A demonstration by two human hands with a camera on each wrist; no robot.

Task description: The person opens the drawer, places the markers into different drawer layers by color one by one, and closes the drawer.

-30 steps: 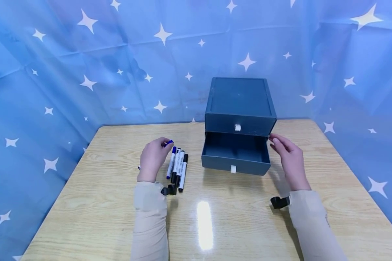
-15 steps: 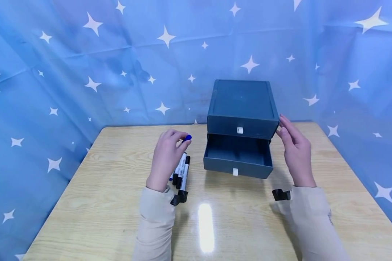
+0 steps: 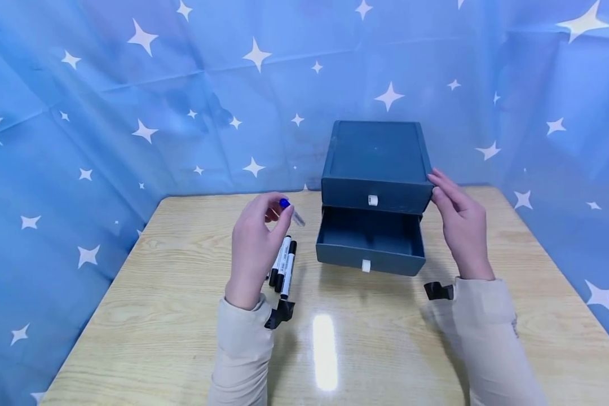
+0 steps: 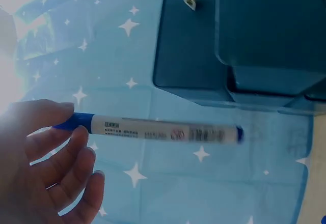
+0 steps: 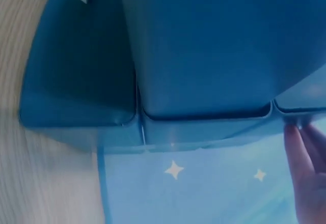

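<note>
My left hand pinches a white marker by its blue cap, between thumb and fingers. In the left wrist view the marker lies nearly level, its blue-tipped end away from the palm. To its right stands a dark blue drawer unit. The lower drawer is pulled out, its inside bare; the upper drawer is closed. My right hand touches the unit's right side near its upper front corner, fingers extended. Several markers lie side by side on the table, partly hidden by my left hand and wrist.
The drawers have small white pull tabs. The wooden table reaches back to a blue curtain with white stars, close behind the unit. A bright light reflection lies on the tabletop.
My left hand has lifted the blue-capped marker from beside the others and moved right. My right hand has shifted up from beside the lower drawer to the unit's upper corner.
</note>
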